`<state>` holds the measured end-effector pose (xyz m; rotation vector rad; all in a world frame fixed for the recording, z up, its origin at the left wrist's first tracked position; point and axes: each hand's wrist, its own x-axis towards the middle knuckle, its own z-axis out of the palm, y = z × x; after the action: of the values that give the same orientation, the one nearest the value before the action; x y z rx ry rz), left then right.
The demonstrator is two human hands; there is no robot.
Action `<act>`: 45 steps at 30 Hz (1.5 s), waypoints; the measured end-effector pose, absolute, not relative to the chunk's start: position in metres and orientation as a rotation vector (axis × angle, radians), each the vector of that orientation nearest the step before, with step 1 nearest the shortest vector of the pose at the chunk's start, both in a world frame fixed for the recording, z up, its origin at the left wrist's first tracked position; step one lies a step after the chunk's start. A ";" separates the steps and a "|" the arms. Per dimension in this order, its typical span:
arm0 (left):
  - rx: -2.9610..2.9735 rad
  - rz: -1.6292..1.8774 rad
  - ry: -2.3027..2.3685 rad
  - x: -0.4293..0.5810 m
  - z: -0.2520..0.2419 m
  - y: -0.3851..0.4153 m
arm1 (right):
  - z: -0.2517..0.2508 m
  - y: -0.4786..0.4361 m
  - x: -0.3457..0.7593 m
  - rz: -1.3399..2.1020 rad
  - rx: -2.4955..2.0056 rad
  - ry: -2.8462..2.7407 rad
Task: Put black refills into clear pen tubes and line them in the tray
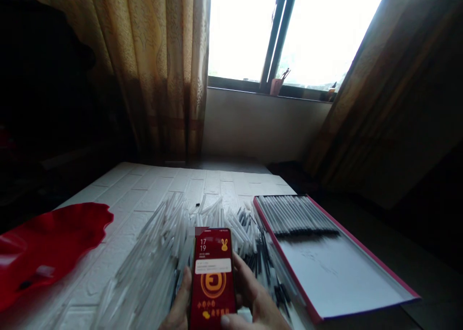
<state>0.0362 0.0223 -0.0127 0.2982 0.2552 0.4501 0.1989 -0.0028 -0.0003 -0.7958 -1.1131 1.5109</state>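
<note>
A smartphone with a lit red lock screen is held upright in front of me. The screen shows the time 17 19, a rabbit icon and a pale notification box. My left hand is closed along its left edge. My right hand wraps its right side, the thumb at the bottom of the screen. Behind and left of the phone lies a large heap of clear plastic pen tubes. Black-tipped pen parts lie to the right, beside a shallow pink-edged box with a row of pens at its far end.
A red scalloped plastic basin stands at the left of the white brick-patterned table surface. Beyond are a patterned curtain, a bright window and a pink cup of sticks on the sill. Another curtain hangs at right.
</note>
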 end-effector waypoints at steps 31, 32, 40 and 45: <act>0.235 0.575 0.254 0.035 -0.009 0.022 | 0.019 -0.008 0.200 0.982 -1.194 -1.036; 0.241 0.568 0.247 0.035 -0.009 0.021 | 0.018 -0.008 0.200 0.957 -1.205 -1.053; 0.328 0.603 0.244 0.040 0.001 0.019 | 0.011 -0.012 0.192 0.930 -1.153 -1.224; 0.372 0.459 0.171 0.040 0.001 0.025 | 0.006 -0.013 0.189 0.981 -1.148 -1.167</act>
<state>0.0401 0.0245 0.0011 0.3724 0.1707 0.4588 0.1891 -0.0125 0.0060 -1.1482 -1.1668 0.9810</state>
